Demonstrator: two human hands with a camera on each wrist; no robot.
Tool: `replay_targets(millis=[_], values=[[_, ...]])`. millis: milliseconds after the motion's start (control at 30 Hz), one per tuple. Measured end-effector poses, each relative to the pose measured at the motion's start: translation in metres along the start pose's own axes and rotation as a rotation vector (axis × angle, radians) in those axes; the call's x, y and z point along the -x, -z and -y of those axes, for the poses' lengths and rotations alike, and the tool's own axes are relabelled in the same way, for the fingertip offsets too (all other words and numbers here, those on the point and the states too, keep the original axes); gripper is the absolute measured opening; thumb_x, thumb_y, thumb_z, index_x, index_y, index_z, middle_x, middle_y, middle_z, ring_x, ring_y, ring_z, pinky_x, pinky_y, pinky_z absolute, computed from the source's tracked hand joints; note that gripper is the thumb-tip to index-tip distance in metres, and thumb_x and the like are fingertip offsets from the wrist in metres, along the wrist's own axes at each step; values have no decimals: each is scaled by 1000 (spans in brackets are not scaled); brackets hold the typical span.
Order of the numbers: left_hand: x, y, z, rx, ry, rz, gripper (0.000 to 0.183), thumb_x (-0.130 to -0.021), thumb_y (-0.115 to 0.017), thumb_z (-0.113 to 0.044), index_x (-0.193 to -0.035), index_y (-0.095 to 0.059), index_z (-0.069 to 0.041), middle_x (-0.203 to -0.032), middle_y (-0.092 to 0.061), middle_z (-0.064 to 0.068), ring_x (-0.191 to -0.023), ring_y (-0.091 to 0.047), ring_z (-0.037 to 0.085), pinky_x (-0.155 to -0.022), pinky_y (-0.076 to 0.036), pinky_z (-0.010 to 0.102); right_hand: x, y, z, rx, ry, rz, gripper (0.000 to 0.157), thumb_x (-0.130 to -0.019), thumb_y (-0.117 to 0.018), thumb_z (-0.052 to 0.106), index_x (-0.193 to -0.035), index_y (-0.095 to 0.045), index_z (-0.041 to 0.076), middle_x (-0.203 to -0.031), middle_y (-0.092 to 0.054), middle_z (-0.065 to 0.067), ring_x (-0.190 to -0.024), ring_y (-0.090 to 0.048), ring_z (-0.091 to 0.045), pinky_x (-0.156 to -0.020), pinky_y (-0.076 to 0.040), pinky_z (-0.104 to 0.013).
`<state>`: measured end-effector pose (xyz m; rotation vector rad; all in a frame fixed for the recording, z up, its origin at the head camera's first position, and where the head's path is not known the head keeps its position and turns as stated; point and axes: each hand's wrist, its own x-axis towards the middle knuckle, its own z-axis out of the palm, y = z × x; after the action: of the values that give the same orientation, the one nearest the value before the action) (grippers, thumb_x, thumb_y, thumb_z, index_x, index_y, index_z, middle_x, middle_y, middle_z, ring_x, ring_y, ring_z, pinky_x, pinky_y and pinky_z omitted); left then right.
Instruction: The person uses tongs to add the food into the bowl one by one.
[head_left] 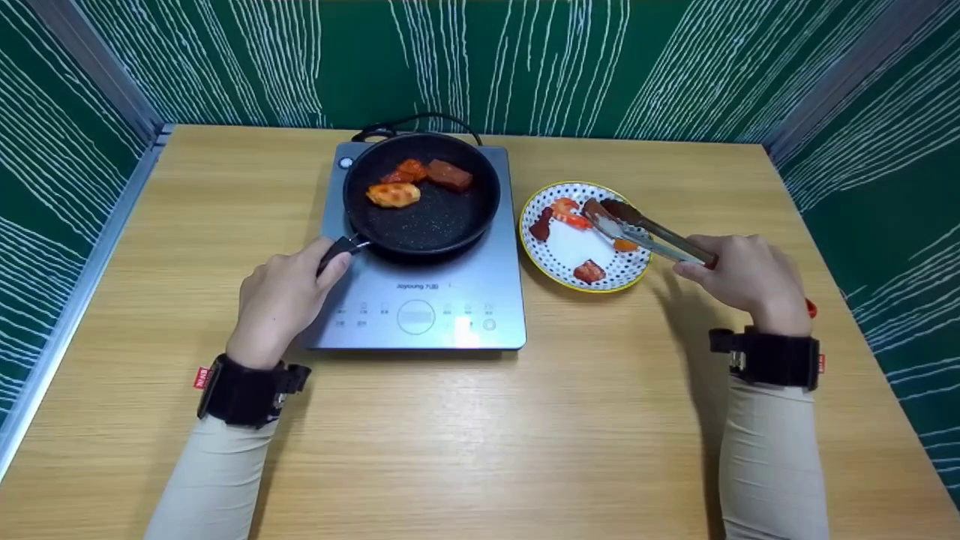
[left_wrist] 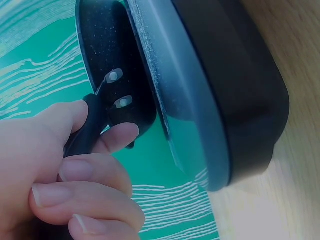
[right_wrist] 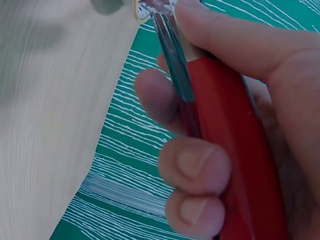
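Note:
My left hand [head_left: 281, 296] grips the black handle [left_wrist: 90, 125] of a frying pan [head_left: 427, 229], which sits on the induction cooker [head_left: 367, 285]. Three pieces of food lie in the pan: a golden browned piece [head_left: 394, 196], an orange-red piece [head_left: 405, 171] and a reddish-brown block [head_left: 449, 175]. Red-handled metal tongs [right_wrist: 225, 125] are held in my right hand [head_left: 750, 274], fingers curled round the handles. Their tips are over the far right part of a dotted plate [head_left: 547, 266], beside a shrimp [head_left: 571, 216]. Whether the tips pinch a piece I cannot tell.
Also on the plate are a dark red piece [head_left: 540, 226], a reddish meat piece [head_left: 589, 271] and an orange piece [head_left: 625, 245]. Behind the pan a black cord [head_left: 439, 115] loops on the wooden table [head_left: 465, 435]. Green white-streaked panels [head_left: 480, 67] enclose the table.

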<state>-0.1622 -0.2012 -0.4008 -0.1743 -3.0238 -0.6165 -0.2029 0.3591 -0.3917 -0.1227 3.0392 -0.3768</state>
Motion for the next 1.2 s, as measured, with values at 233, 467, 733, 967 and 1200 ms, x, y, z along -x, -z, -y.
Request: replay_targets(millis=[233, 467, 733, 967, 1200], values=[[1, 0, 0, -6, -7, -13, 33, -112, -52, -47, -109, -58, -15, -78, -58, 14, -70, -59, 39, -54, -33, 43, -2, -2, 2, 4, -12, 8, 44, -101, -75, 39, -136, -71, 12, -69, -49, -7, -71, -47, -30, -63, -31, -42], [1, 0, -1, 3, 1, 2, 32, -112, -52, -47, -109, -58, -15, -77, -54, 12, -69, -56, 36, -55, -31, 40, -3, -2, 2, 25, 10, -7, 41, -102, -74, 35, -136, -71, 11, -73, -53, -9, -72, -48, -31, -63, -32, -42], [1, 0, -1, 12, 2, 4, 32, -112, -52, -47, -109, -57, -15, -76, -52, 11, -68, -55, 35, -55, -30, 39, -2, -1, 1, 31, 7, -14, 42, -103, -72, 35, -138, -70, 11, -76, -55, -11, -74, -49, -32, -64, -33, -43], [0, 0, -1, 2, 1, 4, 32, -112, -52, -46, -107, -56, -15, -75, -50, 10, -67, -53, 34, -55, -29, 39, -1, 0, 1, 28, 15, -38, 39, -103, -72, 35, -136, -71, 13, -77, -56, -11, -75, -49, -33, -63, -32, -43], [0, 0, 0, -3, 12, 18, 33, -112, -50, -48, -108, -55, -16, -75, -50, 9, -67, -52, 33, -55, -29, 39, -1, 1, 1, 37, 42, -82, 41, -103, -72, 36, -138, -70, 15, -80, -58, -12, -74, -51, -33, -62, -32, -43]])
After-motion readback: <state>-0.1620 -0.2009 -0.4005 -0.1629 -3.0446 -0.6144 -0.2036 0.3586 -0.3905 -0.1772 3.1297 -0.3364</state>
